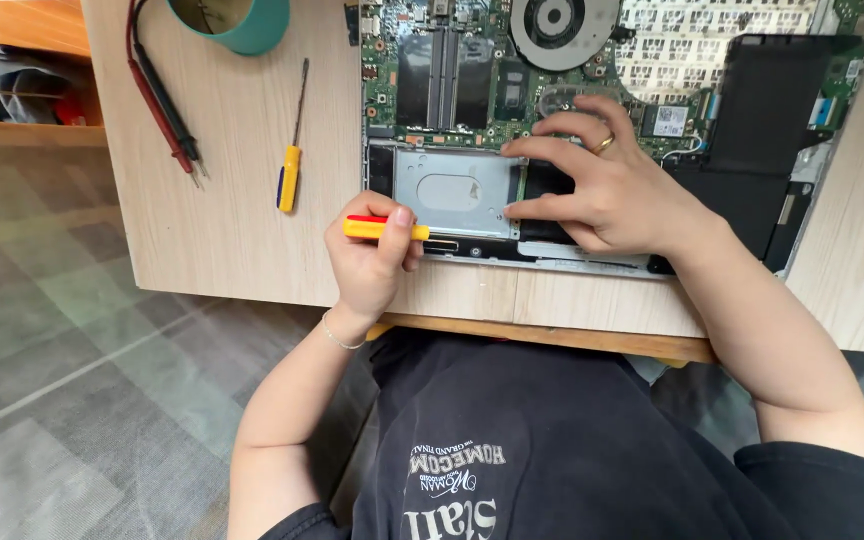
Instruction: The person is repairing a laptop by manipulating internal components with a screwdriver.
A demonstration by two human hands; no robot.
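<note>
Two hands on the open laptop (pixel 752 130): left hand (pixel 372 255) grips a yellow screwdriver (pixel 384 229) just beside the drive caddy (pixel 452 190), right hand (pixel 602 190) spreads flat, bracing it. Looks like unscrewing; tip needs seating next.

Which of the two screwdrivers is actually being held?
The yellow-and-red screwdriver, gripped in the left hand at the laptop's front edge. The yellow-and-blue screwdriver lies untouched on the table.

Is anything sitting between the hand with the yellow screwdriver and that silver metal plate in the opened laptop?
Nothing visible does. The left hand holds the yellow screwdriver right at the silver drive plate's lower left edge. The right hand rests on the plate's right side, not between them.
</note>
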